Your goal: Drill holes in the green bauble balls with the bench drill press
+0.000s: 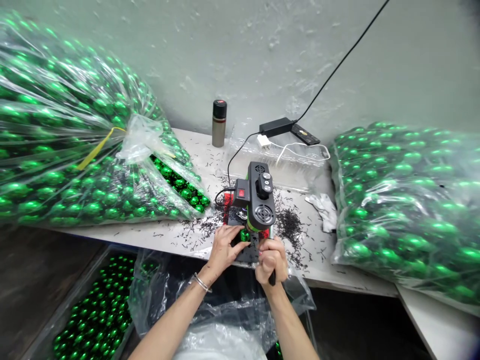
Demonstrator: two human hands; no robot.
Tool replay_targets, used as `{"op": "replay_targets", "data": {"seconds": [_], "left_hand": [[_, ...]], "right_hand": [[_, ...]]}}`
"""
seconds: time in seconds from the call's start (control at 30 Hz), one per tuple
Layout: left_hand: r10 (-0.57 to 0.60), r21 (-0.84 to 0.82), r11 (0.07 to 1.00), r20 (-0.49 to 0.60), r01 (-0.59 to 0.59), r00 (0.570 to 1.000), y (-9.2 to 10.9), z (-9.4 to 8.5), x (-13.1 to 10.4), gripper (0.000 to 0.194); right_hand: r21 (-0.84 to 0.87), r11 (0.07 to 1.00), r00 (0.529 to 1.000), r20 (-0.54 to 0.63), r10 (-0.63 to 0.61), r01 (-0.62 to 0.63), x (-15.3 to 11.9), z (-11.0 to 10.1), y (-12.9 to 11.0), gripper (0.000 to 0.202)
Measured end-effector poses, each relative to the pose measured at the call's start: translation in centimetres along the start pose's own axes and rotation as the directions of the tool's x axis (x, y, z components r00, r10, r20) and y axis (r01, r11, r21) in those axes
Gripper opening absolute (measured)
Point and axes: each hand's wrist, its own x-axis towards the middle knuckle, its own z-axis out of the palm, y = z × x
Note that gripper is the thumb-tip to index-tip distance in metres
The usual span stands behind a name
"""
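A small black bench drill (261, 192) with a red rocker switch stands on the worktable. Beneath its head sits a shiny green ball (245, 235), pinched between the thumb and fingers of my left hand (224, 248). My right hand (273, 261) is wrapped around the drill's lever handle (272, 278), whose black end sticks out below the fist. The drill's tip is hidden behind the head. Black curly shavings (288, 224) lie heaped and scattered around the drill.
Plastic bags of green balls, one bulging at left (56, 150) and one at right (405, 200), flank the drill. Behind it are a bottle (219, 124), a power adapter (276, 127) and cables. A crumpled white cloth (323, 212) lies rightward. More balls (95, 305) fill a low container.
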Motion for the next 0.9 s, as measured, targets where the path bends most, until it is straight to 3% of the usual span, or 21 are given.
{"op": "replay_targets", "data": {"seconds": [0.1, 0.27, 0.4, 0.47, 0.5, 0.57, 0.67, 0.73, 0.8, 0.9], "left_hand": [[-0.006, -0.003, 1.000, -0.009, 0.006, 1.000, 0.0, 0.1, 0.0, 0.034], [-0.041, -0.045, 0.998, -0.042, 0.039, 0.998, 0.3, -0.1, -0.1, 0.030], [-0.123, -0.136, 0.984, -0.073, 0.112, 0.990, 1.1, -1.3, -0.9, 0.029], [-0.131, -0.168, 0.979, -0.078, 0.117, 0.988, 1.7, -2.1, -1.7, 0.028], [-0.127, -0.170, 0.979, -0.077, 0.113, 0.989, 2.0, -2.6, -2.1, 0.027], [-0.115, -0.139, 0.985, -0.067, 0.104, 0.991, 2.6, -3.6, -2.8, 0.025], [-0.076, -0.062, 0.995, -0.002, 0.075, 0.997, 3.3, -4.7, -3.7, 0.023], [-0.021, -0.034, 0.999, 0.053, 0.023, 0.998, 3.7, -4.9, -4.3, 0.023], [0.030, -0.029, 0.999, 0.105, -0.027, 0.994, 4.2, -4.8, -5.1, 0.024], [0.083, -0.070, 0.995, 0.205, -0.070, 0.975, 5.1, -4.2, -6.6, 0.030]], "right_hand": [[0.014, 1.000, 1.000, 0.011, 0.026, -0.026, 1.1, -0.5, -0.8, 0.029], [0.028, 0.976, 0.975, 0.058, 0.215, -0.217, 4.7, -1.3, -3.2, 0.029], [0.014, 0.960, 0.959, 0.047, 0.279, -0.280, 6.0, -1.6, -4.0, 0.009], [-0.012, 0.933, 0.933, 0.004, 0.359, -0.359, 5.4, -1.8, -3.8, 0.035], [-0.033, 0.901, 0.902, -0.012, 0.432, -0.433, 4.8, -1.9, -3.8, 0.044], [-0.064, 0.791, 0.791, 0.036, 0.611, -0.609, 3.1, -2.2, -4.0, 0.044], [-0.077, 0.601, 0.553, 0.314, 0.772, -0.795, 0.0, -2.3, -4.9, 0.039], [-0.069, 0.515, 0.437, 0.442, 0.784, -0.854, -1.9, -2.1, -5.9, 0.045], [-0.033, 0.463, 0.400, 0.450, 0.798, -0.886, -3.5, -2.1, -6.7, 0.051], [0.020, 0.429, 0.404, 0.379, 0.832, -0.903, -5.1, -3.4, -7.2, 0.052]]}}
